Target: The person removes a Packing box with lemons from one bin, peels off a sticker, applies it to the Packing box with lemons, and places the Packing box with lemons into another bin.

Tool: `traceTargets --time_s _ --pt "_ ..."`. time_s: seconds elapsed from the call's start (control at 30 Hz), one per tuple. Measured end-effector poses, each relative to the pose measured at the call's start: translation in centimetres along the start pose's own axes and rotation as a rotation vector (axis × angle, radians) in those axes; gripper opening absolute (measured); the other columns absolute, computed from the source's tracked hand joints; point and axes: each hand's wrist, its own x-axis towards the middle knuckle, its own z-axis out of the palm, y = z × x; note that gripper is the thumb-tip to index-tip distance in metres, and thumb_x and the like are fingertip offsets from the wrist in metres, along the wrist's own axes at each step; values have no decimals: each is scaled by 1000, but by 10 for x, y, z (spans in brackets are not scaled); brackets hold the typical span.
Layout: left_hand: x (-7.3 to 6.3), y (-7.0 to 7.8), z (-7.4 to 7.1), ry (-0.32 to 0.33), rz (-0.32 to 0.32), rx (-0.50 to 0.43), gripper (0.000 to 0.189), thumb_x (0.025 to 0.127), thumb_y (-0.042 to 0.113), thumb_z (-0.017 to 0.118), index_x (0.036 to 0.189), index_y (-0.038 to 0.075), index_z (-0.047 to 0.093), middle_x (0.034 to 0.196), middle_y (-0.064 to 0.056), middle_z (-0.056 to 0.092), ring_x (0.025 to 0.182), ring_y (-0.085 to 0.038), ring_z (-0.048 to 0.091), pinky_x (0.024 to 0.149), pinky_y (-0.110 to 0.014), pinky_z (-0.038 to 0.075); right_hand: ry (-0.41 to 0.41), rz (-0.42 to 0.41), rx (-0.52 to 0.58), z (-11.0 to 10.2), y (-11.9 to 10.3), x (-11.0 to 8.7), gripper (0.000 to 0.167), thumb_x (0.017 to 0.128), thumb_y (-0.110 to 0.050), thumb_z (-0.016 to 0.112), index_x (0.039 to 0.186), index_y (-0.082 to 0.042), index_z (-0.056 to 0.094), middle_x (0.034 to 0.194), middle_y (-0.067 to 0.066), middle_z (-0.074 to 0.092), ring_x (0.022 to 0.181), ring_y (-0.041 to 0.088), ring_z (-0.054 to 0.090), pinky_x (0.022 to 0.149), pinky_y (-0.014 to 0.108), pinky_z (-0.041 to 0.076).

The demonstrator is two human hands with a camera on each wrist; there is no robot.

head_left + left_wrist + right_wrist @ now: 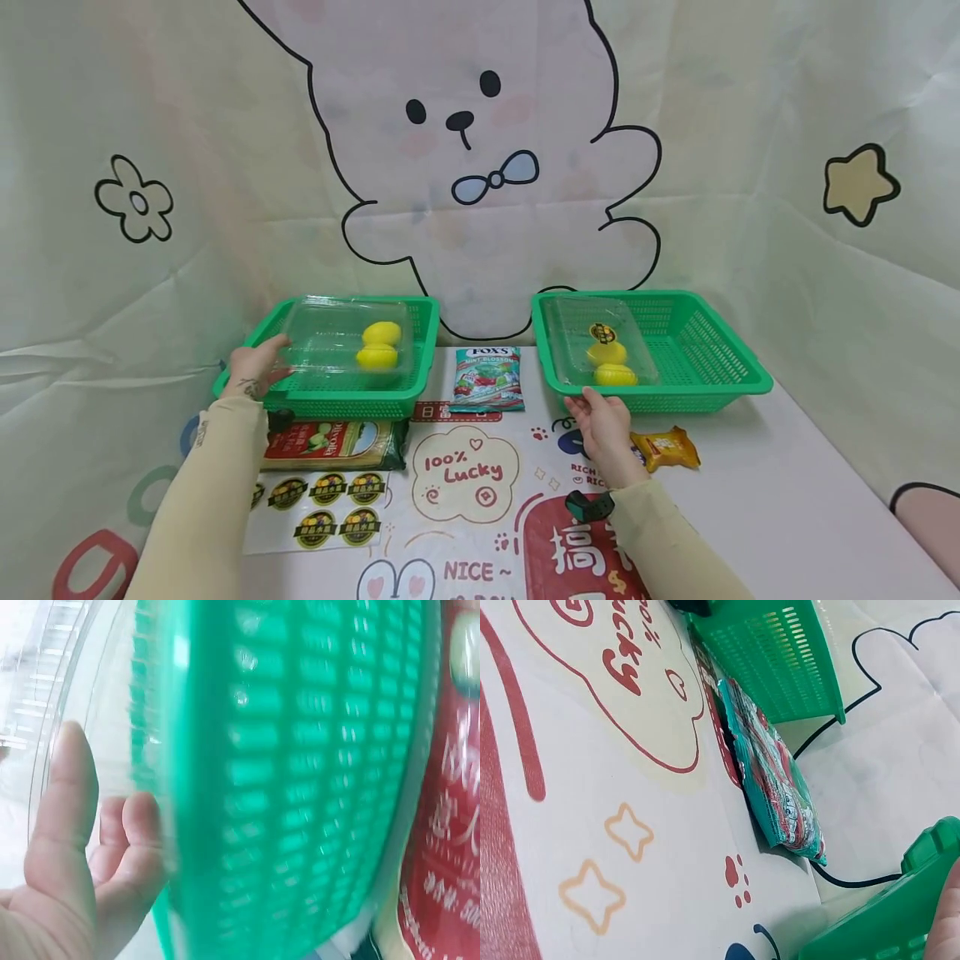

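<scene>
Lemons (pixel 382 333), two apiece in clear plastic — left box (pixel 330 333) at the left basket (pixel 337 408), right box (pixel 573 333) in the right basket (pixel 720 358). My left hand (pixel 257 364) is by the left box's outer end, fingers parted; I can't tell whether they're pinching it. My right hand (pixel 602 427) is at the right basket's front rim, its hold unclear. Right box wears a sticker (pixel 603 333) — done, I'd say; left box shows none, so looks unfinished, with the sticker sheet (pixel 273 533) on the desk (pixel 757 492).

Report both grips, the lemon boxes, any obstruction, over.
Left grip open by left lemon box. Right grip at near rim of right green basket. Stickered lemon box inside right basket. No obstruction seen.
</scene>
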Motion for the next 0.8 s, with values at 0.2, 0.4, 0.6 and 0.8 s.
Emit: traceTargets --time_s 0.2,0.4,0.6,0.8 --pt "-12 11 7 -23 7 -34 77 88 31 56 145 -1 16 146 -24 24 60 -3 63 73 -22 55 1 -1 17 1 0 1 13 97 -10 43 104 -5 33 89 9 42 75 14 56 86 26 52" --pt "-23 22 9 -14 4 -52 75 87 30 57 145 1 19 143 -22 30 56 -3 63 71 -22 55 11 27 19 0 -1 1 15 97 -11 45 106 -6 34 88 9 43 74 13 58 86 26 51" --pt "-34 34 9 -13 14 -51 78 87 31 57 146 1 16 136 -19 35 54 -4 62 72 -23 55 25 37 15 -1 -1 2 18 96 -12 47 108 -7 34 86 8 45 73 13 60 84 27 52" --pt "-46 40 11 -63 42 -67 79 88 31 57 146 0 13 143 -24 31 56 -4 62 69 -21 55 12 32 20 0 -1 1 19 96 -12 47 108 -6 33 86 9 45 73 13 60 85 27 52"
